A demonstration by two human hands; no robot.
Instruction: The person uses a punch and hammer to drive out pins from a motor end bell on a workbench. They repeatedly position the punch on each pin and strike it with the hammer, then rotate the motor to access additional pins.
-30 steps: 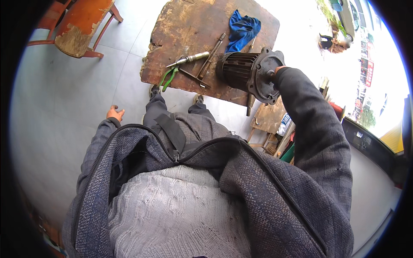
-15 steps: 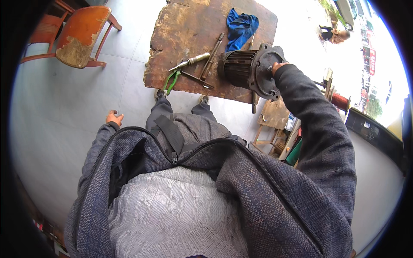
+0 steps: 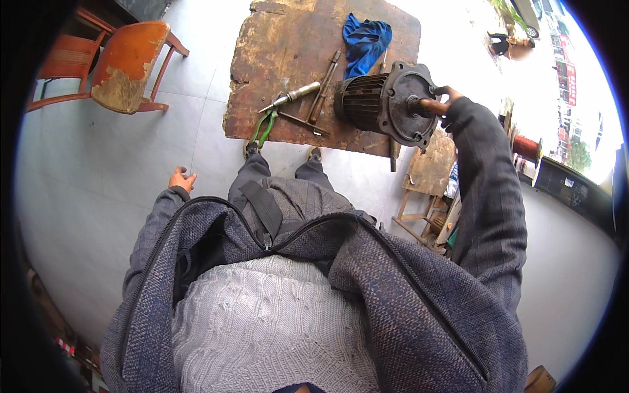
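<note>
The right hand [image 3: 438, 103] is gripping the shaft of the electric motor [image 3: 386, 105], fingers clenched around it. The motor is lying at the tabletop's [image 3: 288, 39] right edge, beside green-handled pliers [image 3: 263, 128]. The left hand [image 3: 182, 179] is hanging loose, fingers released.

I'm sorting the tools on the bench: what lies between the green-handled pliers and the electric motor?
In the head view, a long rusty wrench and a thin metal rod lie on the wooden bench between the pliers and the motor.
</note>
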